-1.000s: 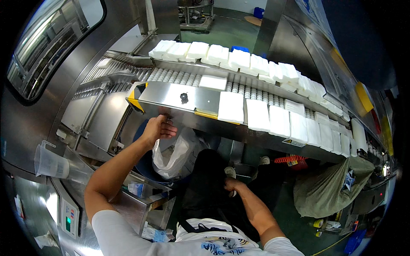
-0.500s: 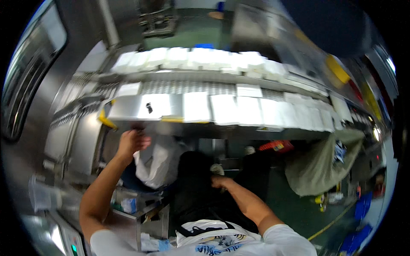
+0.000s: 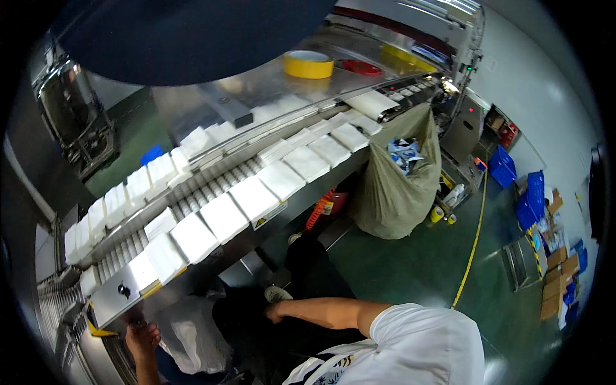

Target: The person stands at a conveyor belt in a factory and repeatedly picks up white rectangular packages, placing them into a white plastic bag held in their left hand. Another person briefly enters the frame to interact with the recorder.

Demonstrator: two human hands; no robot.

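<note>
My left hand (image 3: 142, 337) is just below the front edge of the metal ledge (image 3: 114, 301), its fingers curled by a dark part under the ledge. What they grip, if anything, is hidden. My right hand (image 3: 274, 312) rests on the dark trousers over my leg; its fingers are mostly hidden. Stacks of folded white sheets (image 3: 213, 218) lie in a row along the ledge, above and right of my left hand. A small black knob (image 3: 124, 290) sits on the bare metal. Beside my left hand, a white plastic bag (image 3: 192, 337) lines a dark bin.
A roller conveyor (image 3: 218, 181) runs behind the front row, with more white stacks (image 3: 138, 186) beyond. Yellow tape (image 3: 308, 65) lies on the machine top. A large olive sack (image 3: 391, 199) hangs at the ledge's right end. Blue crates (image 3: 530, 199) and cardboard boxes (image 3: 550, 298) stand right.
The view has swung to the right, bringing the sack, crates and wall further into sight. My left hand stays by the ledge with its fingers more curled. My right hand remains on my leg.
</note>
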